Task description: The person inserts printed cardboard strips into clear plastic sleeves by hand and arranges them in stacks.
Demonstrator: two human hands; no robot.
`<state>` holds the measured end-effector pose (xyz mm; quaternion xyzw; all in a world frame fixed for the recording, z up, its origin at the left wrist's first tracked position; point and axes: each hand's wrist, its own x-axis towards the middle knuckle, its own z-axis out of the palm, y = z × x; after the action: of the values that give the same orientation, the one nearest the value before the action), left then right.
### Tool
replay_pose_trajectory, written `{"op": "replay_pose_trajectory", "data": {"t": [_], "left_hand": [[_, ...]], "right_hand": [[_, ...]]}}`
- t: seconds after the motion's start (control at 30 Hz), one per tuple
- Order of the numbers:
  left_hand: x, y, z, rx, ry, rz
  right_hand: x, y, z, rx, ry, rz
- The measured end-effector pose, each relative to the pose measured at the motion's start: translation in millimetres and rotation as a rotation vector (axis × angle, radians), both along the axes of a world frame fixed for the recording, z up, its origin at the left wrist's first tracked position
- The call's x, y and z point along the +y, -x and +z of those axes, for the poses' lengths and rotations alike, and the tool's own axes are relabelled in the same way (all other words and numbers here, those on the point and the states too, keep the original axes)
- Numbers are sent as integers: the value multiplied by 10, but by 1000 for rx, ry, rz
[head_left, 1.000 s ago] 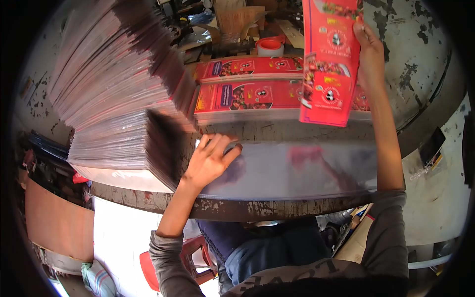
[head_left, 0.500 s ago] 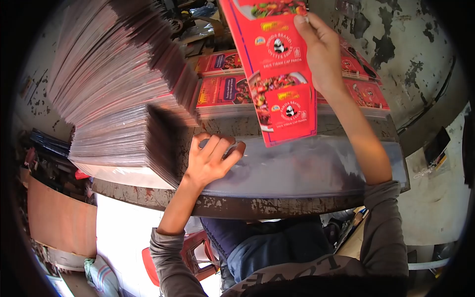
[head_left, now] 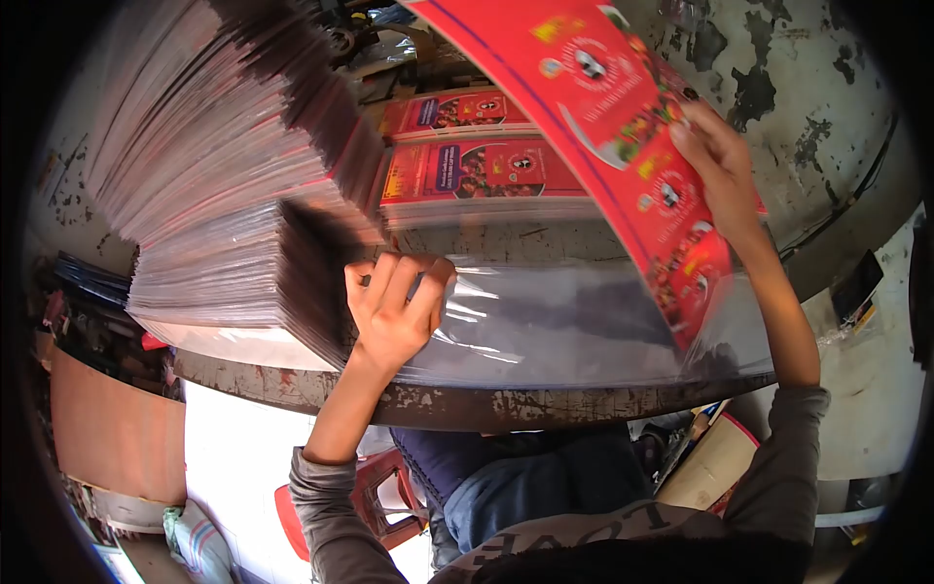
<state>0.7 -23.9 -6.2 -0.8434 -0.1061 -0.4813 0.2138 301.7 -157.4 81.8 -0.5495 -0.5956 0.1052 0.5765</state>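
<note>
My right hand (head_left: 725, 175) grips the right edge of a long red printed sheet (head_left: 623, 146) with panda logos and food pictures. The sheet slants down to the right, and its lower end meets the right part of a stack of clear plastic sleeves (head_left: 555, 331), where film seems to overlap it. At the left end of the sleeves, my left hand (head_left: 397, 307) has its fingers curled, closed on the top clear plastic sleeve; the fingertips are partly hidden. The sleeve shines and wrinkles beside that hand.
A tall, leaning stack of sleeved sheets (head_left: 214, 195) stands at the left. Behind the sleeves lie two piles of red printed sheets (head_left: 486, 167). The worn table edge (head_left: 525, 404) curves in front of my body, and a red stool (head_left: 384, 496) stands below.
My right hand has moved right and down, bringing the red sheet's lower end to the sleeves. The left hand has shifted slightly left, its fingers closing, and the film has lifted.
</note>
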Motion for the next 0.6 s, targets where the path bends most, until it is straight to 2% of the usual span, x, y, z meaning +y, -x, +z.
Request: {"op": "replay_pose_trajectory", "data": {"t": [0.3, 0.37, 0.4, 0.47, 0.6], "left_hand": [[0, 15, 68, -27, 25, 90], [44, 63, 76, -19, 42, 132], [55, 72, 77, -11, 64, 171], [51, 59, 77, -18, 102, 166], [36, -6, 59, -34, 176, 133]], "right_hand": [[-605, -386, 11, 82, 149, -126], [-715, -399, 81, -240, 168, -150], [-780, -401, 126, -239, 168, -148], [-893, -399, 185, -625, 341, -244], [-916, -451, 74, -742, 299, -135]]}}
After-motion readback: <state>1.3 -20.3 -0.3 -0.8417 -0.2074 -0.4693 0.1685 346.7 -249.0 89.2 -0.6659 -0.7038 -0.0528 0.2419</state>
